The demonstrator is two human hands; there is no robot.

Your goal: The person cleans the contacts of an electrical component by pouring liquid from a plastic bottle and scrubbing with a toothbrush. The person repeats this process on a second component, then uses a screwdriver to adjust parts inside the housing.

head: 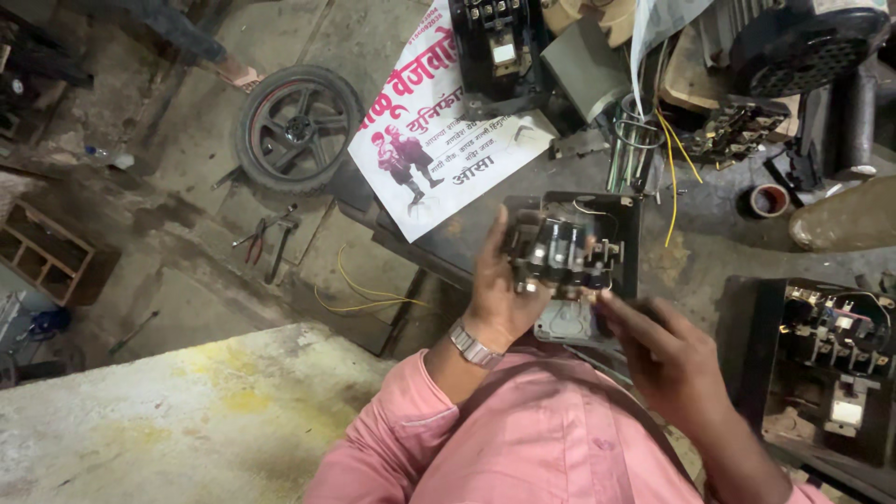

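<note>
Nearest the camera, the person's left hand [499, 294], a metal watch [473, 345] on its wrist, has its fingers clenched around the left side of an electrical contactor unit [565, 252], holding it up above the dark bench [709, 252]. The right hand [667, 359] sits just below and to the right, its fingers [621, 308] touching the pale grey base of the unit; whether they grasp it or only rest there cannot be told, as the hand is blurred. The unit seems carried mainly by the one hand, so a loosened grip could let it tip and drop onto the bench edge, and a thin white wire [588, 207] looping off its top could snag. Just to the right lies an open black starter box [826, 359] with similar parts inside, crowding that side. Further off are a roll of tape [769, 200], a yellow wire [670, 177], a printed poster [448, 121] and a black motor [803, 47]. Down on the floor lie pliers [254, 235] and a small wheel [297, 128].
</note>
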